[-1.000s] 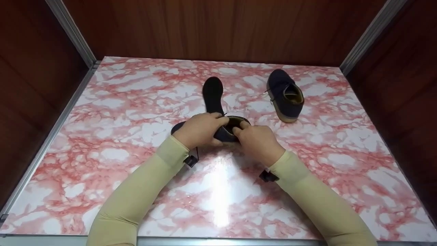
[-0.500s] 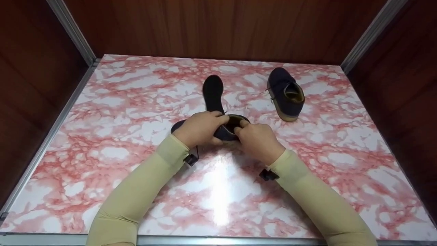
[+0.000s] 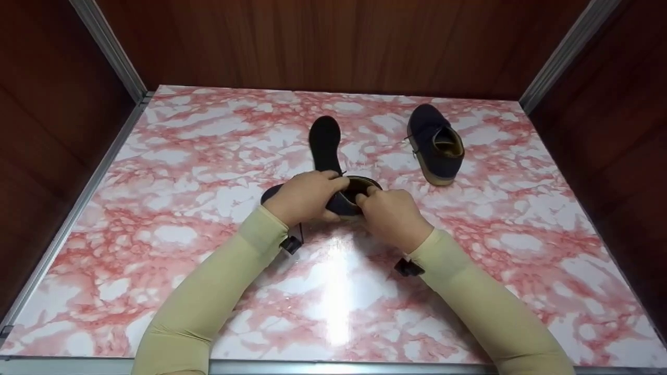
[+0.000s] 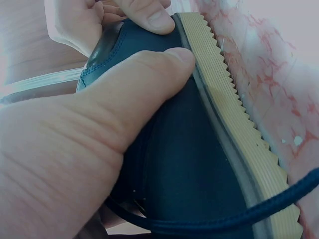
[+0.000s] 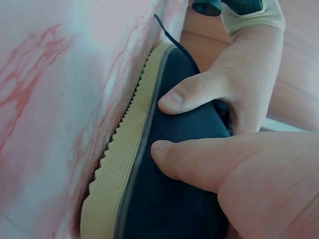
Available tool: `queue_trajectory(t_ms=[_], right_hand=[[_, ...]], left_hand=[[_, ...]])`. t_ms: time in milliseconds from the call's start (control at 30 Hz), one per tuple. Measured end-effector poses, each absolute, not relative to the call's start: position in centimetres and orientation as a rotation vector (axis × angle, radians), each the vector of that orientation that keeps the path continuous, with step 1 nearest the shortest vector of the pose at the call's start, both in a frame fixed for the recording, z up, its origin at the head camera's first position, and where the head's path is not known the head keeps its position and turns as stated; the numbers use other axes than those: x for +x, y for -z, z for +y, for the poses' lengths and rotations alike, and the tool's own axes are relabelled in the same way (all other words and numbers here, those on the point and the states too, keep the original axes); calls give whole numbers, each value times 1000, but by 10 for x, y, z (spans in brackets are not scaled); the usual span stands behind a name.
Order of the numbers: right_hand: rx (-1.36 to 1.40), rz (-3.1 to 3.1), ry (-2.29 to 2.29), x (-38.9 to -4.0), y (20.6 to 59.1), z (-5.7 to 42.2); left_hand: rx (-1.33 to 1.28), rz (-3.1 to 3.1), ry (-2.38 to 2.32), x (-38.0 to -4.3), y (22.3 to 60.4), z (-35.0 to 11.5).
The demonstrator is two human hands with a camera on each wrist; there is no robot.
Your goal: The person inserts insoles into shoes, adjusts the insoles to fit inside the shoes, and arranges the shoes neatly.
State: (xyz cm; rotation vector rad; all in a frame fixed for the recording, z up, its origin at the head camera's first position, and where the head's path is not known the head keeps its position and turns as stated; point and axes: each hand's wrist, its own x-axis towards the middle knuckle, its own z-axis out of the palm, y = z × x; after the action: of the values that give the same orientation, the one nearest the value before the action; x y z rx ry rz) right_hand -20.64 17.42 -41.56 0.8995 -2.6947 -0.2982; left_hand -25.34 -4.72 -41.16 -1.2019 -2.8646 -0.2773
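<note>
At table centre, near edge: we log 1 navy suede shoe (image 3: 344, 200) w/ ribbed tan sole, sole down on the pink-and-white marbled tabletop (image 3: 182, 156), held by both hands.

Left hand (image 3: 305, 197): fingers curled over the shoe's upper from the left, thumb pressed flat on the navy side just above the sole (wrist view); it grips the shoe. Toe end pokes out past the hand at left.

Right hand (image 3: 393, 216): thumb on the navy side near the heel, fingers hooked at the shoe's opening, tan lining visible there; also gripping. In the right wrist view we see both thumbs side by side on the upper, close but not touching.

Dark lace (image 4: 239, 219) trails loose across the left wrist view, in front of the sole.

Other items: 1 dark insole (image 3: 324, 141), flat, just beyond the held shoe, its near end hidden behind the left hand. 1 matching navy shoe (image 3: 435, 146), upright, far right, well apart from the hands. Beige sleeves (image 3: 208, 297) on both arms. Wood-grain walls (image 3: 338, 47) on three sides.
</note>
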Motion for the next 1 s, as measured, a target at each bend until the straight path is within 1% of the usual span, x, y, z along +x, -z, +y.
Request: queue_trajectory(t_ms=[333,633,833,1000], right_hand=[[941,-2691,264,-212,417,178],[918,-2704,182,-211,415,178],[1067,-2544,136,-213,416,182],[1129,-2618,84,-217,416,184]], left_hand=[[-1208,-2852,298,-253,412,-46],[-1216,-2831,309,-253,411,-47],[-1214,-2872,283,-254,412,-46],[-1212,-2882,263,-257,412,-47]])
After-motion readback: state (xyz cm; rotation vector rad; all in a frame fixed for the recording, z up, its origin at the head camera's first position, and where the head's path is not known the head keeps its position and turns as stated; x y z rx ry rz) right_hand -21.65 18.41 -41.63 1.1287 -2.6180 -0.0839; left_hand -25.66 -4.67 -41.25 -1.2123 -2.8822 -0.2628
